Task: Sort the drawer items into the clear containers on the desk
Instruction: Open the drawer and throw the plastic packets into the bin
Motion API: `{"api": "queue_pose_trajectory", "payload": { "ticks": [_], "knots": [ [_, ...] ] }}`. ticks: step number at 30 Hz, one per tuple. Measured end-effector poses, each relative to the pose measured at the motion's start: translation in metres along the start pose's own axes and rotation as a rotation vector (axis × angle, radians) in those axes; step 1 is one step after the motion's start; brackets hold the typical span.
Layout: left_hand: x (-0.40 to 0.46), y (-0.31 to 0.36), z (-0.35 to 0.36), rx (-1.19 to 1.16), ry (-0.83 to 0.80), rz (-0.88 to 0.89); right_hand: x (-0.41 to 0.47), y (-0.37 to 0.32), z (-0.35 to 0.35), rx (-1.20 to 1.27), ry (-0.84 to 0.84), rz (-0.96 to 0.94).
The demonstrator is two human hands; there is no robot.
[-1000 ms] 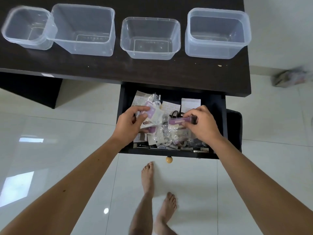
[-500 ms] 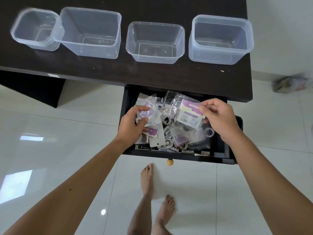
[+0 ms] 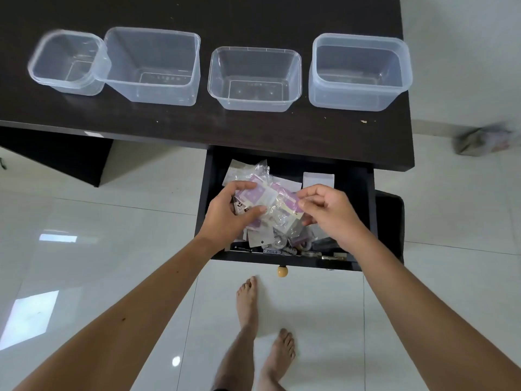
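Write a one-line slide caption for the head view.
Both hands gather purple packets in the drawer below four empty containers.

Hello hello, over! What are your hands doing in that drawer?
Left hand grips purple packets over the drawer. Right hand pinches another packet. All four clear containers empty. Nothing in the way.

We see four clear containers (image 3: 255,77) in a row on the desk (image 3: 253,131), the two leftmost touching. Below the desk's front edge, toward its right end, the open drawer (image 3: 363,190) juts out over the floor, with plastic packets (image 3: 270,210) piled in it. Both hands reach into the pile, left hand (image 3: 228,218) beside right hand (image 3: 329,213).
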State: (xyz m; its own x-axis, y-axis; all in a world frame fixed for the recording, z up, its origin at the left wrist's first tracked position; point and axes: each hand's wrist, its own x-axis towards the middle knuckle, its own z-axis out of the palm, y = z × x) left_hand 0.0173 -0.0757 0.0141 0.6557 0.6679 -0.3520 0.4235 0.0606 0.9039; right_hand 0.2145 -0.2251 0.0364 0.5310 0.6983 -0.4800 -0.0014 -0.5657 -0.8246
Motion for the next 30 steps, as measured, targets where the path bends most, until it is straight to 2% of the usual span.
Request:
{"api": "queue_pose_trajectory", "payload": {
  "ticks": [10,18,24,30],
  "knots": [
    [0.001,0.002,0.002,-0.224,-0.038,0.029,0.005,-0.002,0.016,-0.013,-0.019,-0.036],
    [0.0,0.004,0.001,-0.177,-0.011,-0.002,0.006,-0.001,0.017,0.003,-0.052,-0.05],
    [0.005,0.008,-0.022,-0.038,0.053,0.052,0.014,0.007,0.005,-0.037,0.043,-0.081],
    [0.007,0.005,-0.061,0.02,0.085,0.08,0.02,0.023,-0.009,-0.562,-0.074,-0.196]
  ]
}}
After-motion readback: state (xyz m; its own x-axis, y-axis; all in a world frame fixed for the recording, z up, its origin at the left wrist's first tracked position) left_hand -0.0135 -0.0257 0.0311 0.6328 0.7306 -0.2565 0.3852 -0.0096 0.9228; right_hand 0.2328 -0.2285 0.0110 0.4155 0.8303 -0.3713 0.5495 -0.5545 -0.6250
